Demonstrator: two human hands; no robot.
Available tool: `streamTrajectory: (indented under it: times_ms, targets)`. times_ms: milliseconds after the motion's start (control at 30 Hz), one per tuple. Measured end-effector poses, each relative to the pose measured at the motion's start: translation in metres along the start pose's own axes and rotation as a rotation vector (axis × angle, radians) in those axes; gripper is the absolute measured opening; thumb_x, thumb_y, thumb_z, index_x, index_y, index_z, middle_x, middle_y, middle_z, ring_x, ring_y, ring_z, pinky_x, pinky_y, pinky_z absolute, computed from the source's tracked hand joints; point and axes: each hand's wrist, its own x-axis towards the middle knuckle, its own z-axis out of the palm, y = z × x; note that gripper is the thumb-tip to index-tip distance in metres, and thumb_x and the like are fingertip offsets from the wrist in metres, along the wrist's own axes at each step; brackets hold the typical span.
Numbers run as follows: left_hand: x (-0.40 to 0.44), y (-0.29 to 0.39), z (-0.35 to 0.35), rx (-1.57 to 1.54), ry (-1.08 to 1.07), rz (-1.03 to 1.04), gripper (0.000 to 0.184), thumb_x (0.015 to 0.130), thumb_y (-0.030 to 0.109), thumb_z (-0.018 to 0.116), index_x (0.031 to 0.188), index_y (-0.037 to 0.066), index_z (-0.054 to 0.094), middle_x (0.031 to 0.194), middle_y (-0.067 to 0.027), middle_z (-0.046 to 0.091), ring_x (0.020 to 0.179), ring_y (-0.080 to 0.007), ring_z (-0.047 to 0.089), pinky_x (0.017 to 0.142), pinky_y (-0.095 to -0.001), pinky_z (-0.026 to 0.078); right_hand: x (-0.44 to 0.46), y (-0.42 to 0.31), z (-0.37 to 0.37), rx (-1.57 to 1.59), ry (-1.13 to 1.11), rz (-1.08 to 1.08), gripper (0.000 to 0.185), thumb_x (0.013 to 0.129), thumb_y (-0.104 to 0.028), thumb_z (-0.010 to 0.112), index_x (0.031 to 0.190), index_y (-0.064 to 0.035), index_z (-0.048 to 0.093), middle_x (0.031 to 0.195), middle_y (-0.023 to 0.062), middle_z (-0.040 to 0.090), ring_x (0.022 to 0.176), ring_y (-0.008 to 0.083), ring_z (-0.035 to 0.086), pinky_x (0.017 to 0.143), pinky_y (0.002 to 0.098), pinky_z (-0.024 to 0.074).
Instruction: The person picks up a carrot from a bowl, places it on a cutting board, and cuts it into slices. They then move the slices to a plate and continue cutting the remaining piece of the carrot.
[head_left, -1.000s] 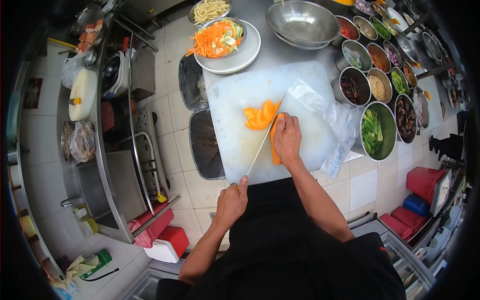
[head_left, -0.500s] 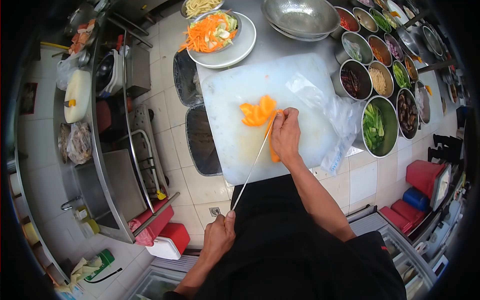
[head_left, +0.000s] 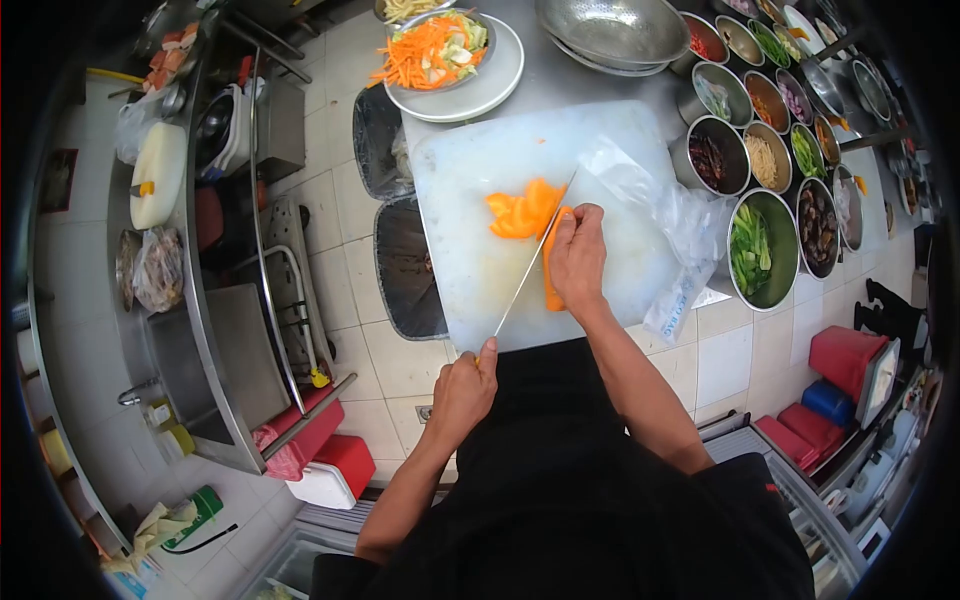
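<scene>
My left hand [head_left: 464, 392] is closed round the handle of a long knife [head_left: 526, 272], whose blade reaches up across the white cutting board [head_left: 470, 150]. My right hand [head_left: 578, 256] presses on an orange carrot piece [head_left: 552, 285], with its fingertips beside the blade. Left of the blade, a small heap of orange slices [head_left: 522, 213] lies on the board. A crumpled clear plastic bag [head_left: 685, 230] rests over the board's right side.
Behind the board stand a plate [head_left: 505, 75] with a bowl of shredded carrot [head_left: 425, 55] and a metal colander [head_left: 615, 30]. Metal containers of ingredients, including greens [head_left: 750, 250], line the right. Two black bins [head_left: 408, 275] stand left of the board.
From half a second ago, my left hand has moved up and the knife has slid forward, its tip now beyond the carrot piece. My right hand still holds the carrot piece down.
</scene>
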Motion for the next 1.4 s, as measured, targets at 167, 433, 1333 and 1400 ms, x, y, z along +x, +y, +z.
streamTrajectory:
  times_ms: [167,433,1333,1400]
  targets:
    - [-0.003,0.002,-0.002,0.022,0.011,-0.022,0.071,0.101,0.052,0.033,0.076,-0.008,0.059,0.078,-0.0365,0.059,0.082,-0.0546,0.058,0.076,-0.0546,0.045,-0.001,0.004,0.003,-0.005,-0.002,-0.031,0.021,0.097,-0.017,0.044,0.102,0.0037,0.044,0.089,0.0266,0.056,0.083,0.0430,0.056,0.077,0.0486,0.0442]
    - [-0.037,0.001,-0.017,-0.046,0.015,0.020,0.065,0.101,0.050,0.037,0.078,-0.007,0.058,0.072,-0.0355,0.060,0.074,-0.0545,0.059,0.071,-0.0576,0.045,0.001,0.007,0.001,-0.007,-0.007,-0.064,0.021,0.097,-0.017,0.044,0.101,0.0031,0.043,0.089,0.0264,0.055,0.082,0.0429,0.054,0.075,0.0494,0.0432]
    - [-0.012,0.004,-0.018,0.004,0.020,0.038,0.063,0.101,0.047,0.040,0.078,-0.009,0.060,0.073,-0.0372,0.059,0.074,-0.0558,0.058,0.070,-0.0581,0.046,0.001,0.003,-0.001,0.009,-0.023,0.005,0.021,0.099,-0.017,0.042,0.102,0.0031,0.043,0.089,0.0251,0.056,0.082,0.0411,0.055,0.076,0.0482,0.0437]
    - [-0.027,0.004,-0.022,-0.022,0.005,0.037,0.063,0.101,0.047,0.040,0.078,-0.009,0.059,0.072,-0.0371,0.059,0.074,-0.0556,0.058,0.070,-0.0579,0.045,-0.001,0.004,0.000,-0.006,0.008,-0.048,0.021,0.099,-0.018,0.041,0.102,0.0029,0.044,0.089,0.0249,0.056,0.081,0.0411,0.054,0.076,0.0482,0.0438]
